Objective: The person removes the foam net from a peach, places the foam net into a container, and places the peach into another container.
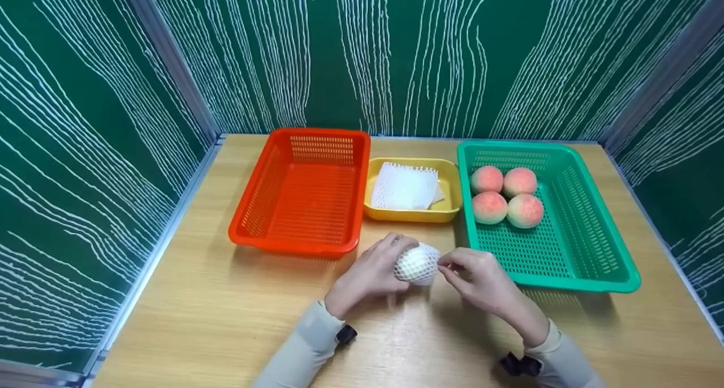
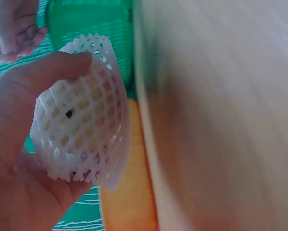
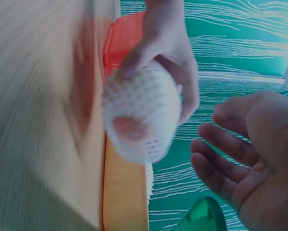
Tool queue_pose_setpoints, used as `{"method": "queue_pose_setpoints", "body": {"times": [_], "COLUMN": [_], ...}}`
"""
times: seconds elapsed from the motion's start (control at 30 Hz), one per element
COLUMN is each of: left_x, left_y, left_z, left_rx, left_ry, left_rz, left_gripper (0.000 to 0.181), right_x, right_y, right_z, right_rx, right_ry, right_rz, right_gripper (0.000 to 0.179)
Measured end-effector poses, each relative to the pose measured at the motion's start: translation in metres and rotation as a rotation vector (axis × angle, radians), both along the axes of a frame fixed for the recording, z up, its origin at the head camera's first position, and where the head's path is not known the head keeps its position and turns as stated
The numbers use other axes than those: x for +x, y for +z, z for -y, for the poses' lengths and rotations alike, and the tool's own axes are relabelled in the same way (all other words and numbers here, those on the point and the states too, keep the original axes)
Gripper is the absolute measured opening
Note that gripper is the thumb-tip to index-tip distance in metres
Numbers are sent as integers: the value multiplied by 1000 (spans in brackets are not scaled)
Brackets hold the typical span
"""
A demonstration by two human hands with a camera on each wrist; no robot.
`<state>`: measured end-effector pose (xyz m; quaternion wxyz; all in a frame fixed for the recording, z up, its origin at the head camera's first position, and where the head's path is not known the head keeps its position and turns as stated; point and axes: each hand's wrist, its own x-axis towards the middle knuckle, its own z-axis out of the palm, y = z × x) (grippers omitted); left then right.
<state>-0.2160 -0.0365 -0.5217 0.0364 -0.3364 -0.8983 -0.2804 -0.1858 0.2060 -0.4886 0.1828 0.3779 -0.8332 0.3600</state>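
Observation:
In the head view my left hand [image 1: 376, 266] grips a peach in a white foam net sleeve [image 1: 417, 264] just above the table. Thumb and fingers curl round the netting, with the thumb across it in the left wrist view. Through an opening in the sleeve, reddish peach skin [image 3: 129, 128] shows in the right wrist view. My right hand [image 1: 478, 277] is close to the sleeve's right end in the head view. A gap separates its loosely bent fingers [image 3: 228, 144] from the sleeve in the right wrist view, and nothing shows in them.
A red basket [image 1: 305, 207] stands at the left. Behind my hands, a yellow tray [image 1: 449, 193] holds white foam nets [image 1: 404, 185]. The green basket [image 1: 588, 235] at the right contains several bare peaches [image 1: 525, 211]. Green panels [image 1: 418, 60] with white lines surround the wooden table [image 1: 198, 297].

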Motion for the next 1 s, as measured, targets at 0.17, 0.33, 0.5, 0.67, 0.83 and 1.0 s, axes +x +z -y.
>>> {"method": "queue_pose_setpoints", "body": {"times": [0.17,0.33,0.5,0.67,0.83,1.0], "left_x": [2,5,8,11,12,14], "left_y": [14,24,28,31,34,38], "left_z": [3,6,7,5,5,3], "left_rx": [128,265,320,345,338,328], "left_ry": [-23,-59,-78,-105,-124,-145], "left_rz": [54,94,104,100,93,109], "left_gripper": [73,74,74,73,74,74], "right_x": [2,2,1,1,3,6], "right_y": [3,4,1,-3,-4,-6], "right_z": [-2,-1,2,6,8,11], "right_rx": [-42,-98,-164,-177,-132,-10], "right_ry": [-83,-40,51,85,94,24], "right_rz": [-60,-120,-188,-247,-240,-212], "right_gripper": [20,28,30,37,50,59]}}
